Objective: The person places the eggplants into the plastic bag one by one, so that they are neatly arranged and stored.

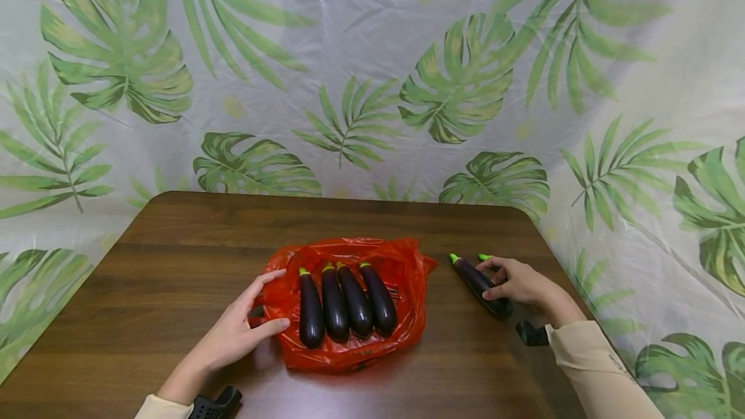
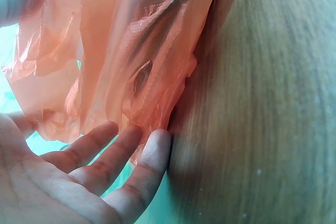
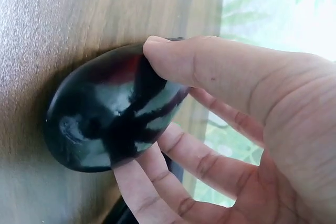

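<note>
A red plastic bag [image 1: 414, 325] lies spread open on the table, with several dark purple eggplants [image 1: 335, 309] side by side in it, green stem ends pointing away. At the bag's left edge is my left hand [image 1: 241, 322], thumb and fingers spread, fingertips touching the thin plastic [image 2: 105, 40]. To the right of the bag, my right hand [image 1: 520, 283] holds an eggplant [image 1: 470, 277] near its thick end, thumb on one side and fingers on the other. This eggplant lies slanted at the table. Beside it, another eggplant shows its green stem end [image 1: 485, 257]; my hand hides most of it.
The brown wooden table [image 1: 174, 264] has rounded far corners. Behind it and at its sides hangs a leaf-patterned sheet [image 1: 361, 44]. Black straps [image 1: 215, 404] are on both wrists.
</note>
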The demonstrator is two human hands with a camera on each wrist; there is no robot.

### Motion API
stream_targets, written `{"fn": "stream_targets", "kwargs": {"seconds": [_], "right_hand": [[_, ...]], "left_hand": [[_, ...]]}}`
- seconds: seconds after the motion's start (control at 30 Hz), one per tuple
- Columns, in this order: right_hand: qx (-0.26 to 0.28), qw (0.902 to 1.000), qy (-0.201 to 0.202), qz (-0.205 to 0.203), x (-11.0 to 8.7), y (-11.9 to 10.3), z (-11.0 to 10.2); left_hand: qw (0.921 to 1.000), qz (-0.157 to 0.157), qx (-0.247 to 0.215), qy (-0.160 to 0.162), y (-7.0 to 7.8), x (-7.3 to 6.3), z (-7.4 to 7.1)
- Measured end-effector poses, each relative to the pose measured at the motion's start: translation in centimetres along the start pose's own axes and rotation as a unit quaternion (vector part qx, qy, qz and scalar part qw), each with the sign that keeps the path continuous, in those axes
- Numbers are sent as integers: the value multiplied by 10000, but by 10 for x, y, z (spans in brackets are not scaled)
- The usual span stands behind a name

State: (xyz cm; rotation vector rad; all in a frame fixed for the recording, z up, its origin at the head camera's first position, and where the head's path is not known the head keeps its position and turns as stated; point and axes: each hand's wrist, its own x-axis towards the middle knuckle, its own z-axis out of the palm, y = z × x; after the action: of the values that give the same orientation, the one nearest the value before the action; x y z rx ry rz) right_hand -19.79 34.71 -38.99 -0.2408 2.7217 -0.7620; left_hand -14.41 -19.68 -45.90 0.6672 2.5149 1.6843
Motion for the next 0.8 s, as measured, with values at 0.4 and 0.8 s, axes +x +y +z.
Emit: {"fn": "stream_targets", "kwargs": {"seconds": [0.4,0.8], "right_hand": [[420,9990,15,-150,-7,3,12],[1115,9938,-30,-4,-12,5,22]], "left_hand": [[10000,-2,5,-1,2,0,0],[10000,-20,2,-11,1,-1,0]]}}
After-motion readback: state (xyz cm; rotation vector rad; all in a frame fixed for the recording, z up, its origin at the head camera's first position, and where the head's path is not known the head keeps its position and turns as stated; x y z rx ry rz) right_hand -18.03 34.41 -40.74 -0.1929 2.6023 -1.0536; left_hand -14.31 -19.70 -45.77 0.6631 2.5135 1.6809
